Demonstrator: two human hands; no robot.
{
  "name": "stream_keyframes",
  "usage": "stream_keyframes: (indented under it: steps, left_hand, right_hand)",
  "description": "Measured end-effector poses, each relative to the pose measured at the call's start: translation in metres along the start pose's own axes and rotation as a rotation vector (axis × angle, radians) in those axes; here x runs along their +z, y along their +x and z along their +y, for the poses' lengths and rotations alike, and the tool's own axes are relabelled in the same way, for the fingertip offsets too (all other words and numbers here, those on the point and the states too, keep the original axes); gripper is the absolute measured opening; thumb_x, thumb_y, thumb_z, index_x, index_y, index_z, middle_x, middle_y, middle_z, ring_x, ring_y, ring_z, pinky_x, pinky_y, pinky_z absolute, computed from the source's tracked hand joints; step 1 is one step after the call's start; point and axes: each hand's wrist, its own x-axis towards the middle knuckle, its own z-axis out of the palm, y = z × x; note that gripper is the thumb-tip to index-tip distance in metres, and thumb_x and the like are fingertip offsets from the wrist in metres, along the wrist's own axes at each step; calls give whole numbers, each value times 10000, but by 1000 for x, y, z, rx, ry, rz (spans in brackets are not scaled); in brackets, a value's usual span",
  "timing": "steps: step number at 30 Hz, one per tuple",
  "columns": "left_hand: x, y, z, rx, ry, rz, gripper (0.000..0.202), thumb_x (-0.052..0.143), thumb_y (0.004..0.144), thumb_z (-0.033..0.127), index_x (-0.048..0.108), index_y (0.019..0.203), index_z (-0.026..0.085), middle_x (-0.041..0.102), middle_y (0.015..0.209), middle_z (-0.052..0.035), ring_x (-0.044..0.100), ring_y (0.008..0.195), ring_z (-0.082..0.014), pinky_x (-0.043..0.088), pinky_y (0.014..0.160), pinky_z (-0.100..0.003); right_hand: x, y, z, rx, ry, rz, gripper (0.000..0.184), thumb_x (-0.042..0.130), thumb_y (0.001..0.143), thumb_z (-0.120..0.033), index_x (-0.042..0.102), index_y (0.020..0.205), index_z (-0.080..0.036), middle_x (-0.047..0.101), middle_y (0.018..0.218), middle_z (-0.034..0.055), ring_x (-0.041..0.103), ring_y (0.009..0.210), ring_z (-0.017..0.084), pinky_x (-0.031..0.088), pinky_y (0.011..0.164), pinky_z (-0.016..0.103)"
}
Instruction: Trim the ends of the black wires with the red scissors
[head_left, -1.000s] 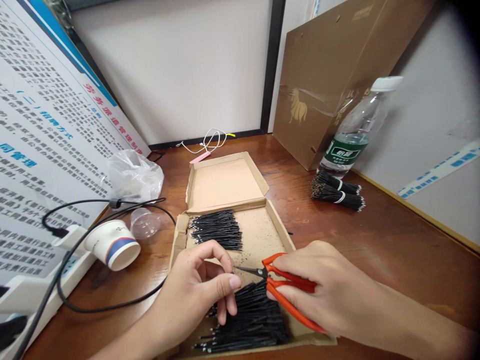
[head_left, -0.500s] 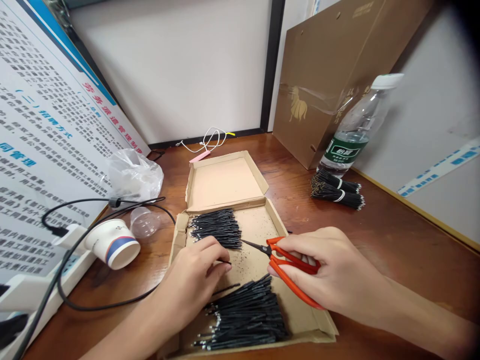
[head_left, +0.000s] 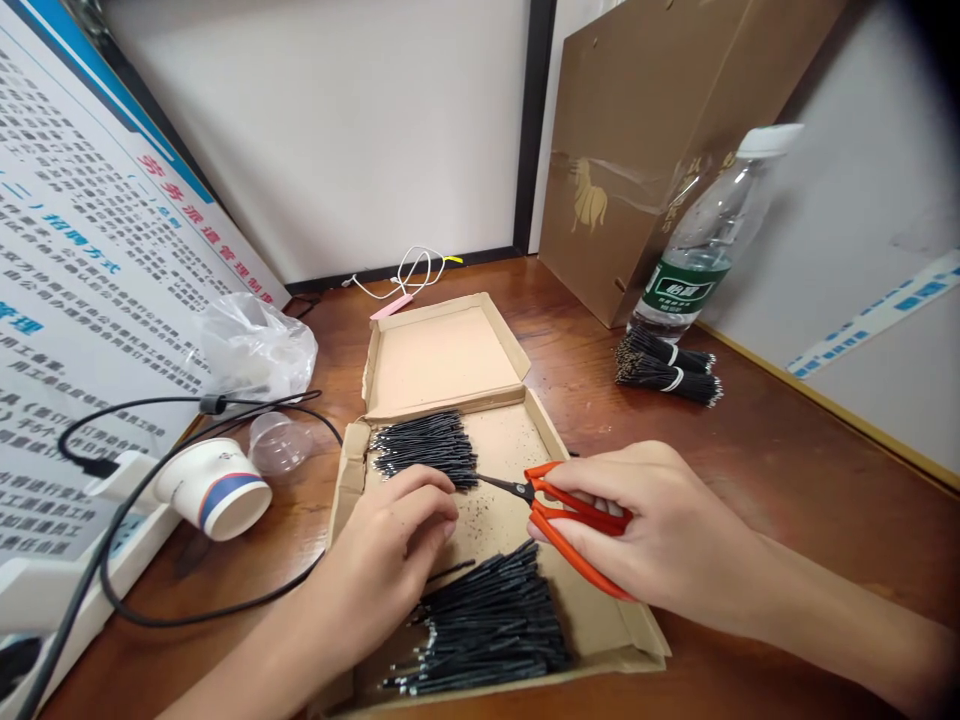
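Note:
An open cardboard box (head_left: 349,478) lies on the wooden table. Inside it are two piles of short black wires, a far pile (head_left: 424,445) and a bigger near pile (head_left: 491,625). My left hand (head_left: 386,545) rests palm down in the box. Its fingers are curled together at the near edge of the far pile, and I cannot see what they pinch. My right hand (head_left: 660,530) grips red-handled cutters (head_left: 559,508). Their black tip points left, at the far pile and close to my left fingertips. One loose wire (head_left: 450,572) lies between the piles.
Two tied wire bundles (head_left: 664,365), a water bottle (head_left: 694,250) and a brown paper bag (head_left: 637,130) stand at the back right. On the left are a tipped paper cup (head_left: 214,490), a clear plastic cup (head_left: 279,440), a plastic bag (head_left: 255,345), a black cable (head_left: 187,610), a power strip (head_left: 45,590) and a leaning poster (head_left: 75,250).
My left hand moved from the near pile, where it pinched a wire at the cutter tip, up to the far pile. My right hand followed with the cutters.

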Motion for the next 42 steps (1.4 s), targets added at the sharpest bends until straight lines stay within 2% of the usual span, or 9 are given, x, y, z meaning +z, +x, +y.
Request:
stream_keyframes:
  steps: [4, 8, 11, 15, 25, 29, 32, 36, 42]
  left_hand:
    - [1, -1, 0, 17, 46, -41, 177, 465, 937, 64, 602, 898, 167, 618, 1012, -72, 597, 919, -189, 464, 811, -310]
    - [0, -2, 2, -33, 92, -88, 156, 471, 946, 102, 598, 881, 166, 612, 929, -60, 591, 855, -191, 460, 751, -302]
    - [0, -3, 2, -90, 88, -179, 117, 507, 936, 143, 597, 871, 178, 606, 901, -49, 590, 848, -206, 452, 740, -313]
    - [2, -2, 1, -129, 46, -274, 113, 537, 904, 115, 580, 830, 188, 594, 912, -31, 583, 846, -199, 437, 739, -304]
    - [10, -4, 10, -184, 151, -254, 201, 377, 946, 126, 440, 769, 197, 535, 801, -24, 521, 721, -194, 388, 637, -309]
    - [10, -2, 8, -135, 124, -284, 138, 427, 937, 124, 503, 849, 198, 563, 892, -25, 559, 796, -193, 415, 688, -301]
    - [13, -2, 6, -82, 154, -292, 183, 401, 934, 94, 524, 843, 195, 561, 880, -24, 554, 774, -186, 408, 666, -291]
    - [16, -5, 3, -79, 185, -208, 199, 392, 933, 102, 482, 780, 192, 550, 821, -17, 526, 731, -182, 377, 619, -284]
    - [1, -5, 15, -211, -37, 67, 128, 462, 942, 162, 555, 868, 207, 617, 707, 26, 558, 634, -142, 393, 559, -239]
  right_hand:
    - [1, 0, 2, 3, -20, 16, 131, 567, 852, -159, 684, 799, -137, 558, 531, -21, 382, 439, 89, 286, 457, 250]
    - [1, 1, 5, 23, -22, 13, 134, 572, 851, -167, 692, 803, -135, 497, 505, -43, 336, 440, 86, 265, 457, 253]
    - [1, 2, 8, 53, -12, 7, 142, 576, 849, -171, 700, 793, -126, 486, 514, -39, 329, 449, 85, 253, 456, 258]
    - [4, 4, 12, 70, -15, 1, 161, 590, 845, -176, 703, 743, -122, 376, 495, -62, 261, 463, 89, 231, 443, 259]
    - [8, 2, 15, 4, -47, 36, 112, 617, 823, -156, 699, 762, -109, 348, 513, -72, 245, 466, 83, 229, 438, 247]
    - [8, 1, 17, -2, -47, 35, 100, 618, 820, -154, 689, 766, -110, 372, 511, -70, 253, 459, 79, 236, 438, 243]
    - [9, 2, 17, -1, -45, 40, 99, 615, 818, -154, 685, 768, -105, 404, 516, -60, 262, 462, 79, 239, 439, 243]
    - [9, 2, 16, -2, -52, 44, 109, 613, 812, -147, 685, 748, -95, 388, 511, -59, 251, 470, 80, 239, 440, 241]
    - [5, -2, 10, 20, 24, 17, 48, 636, 777, -137, 677, 758, -120, 424, 517, -57, 289, 451, 71, 253, 429, 227]
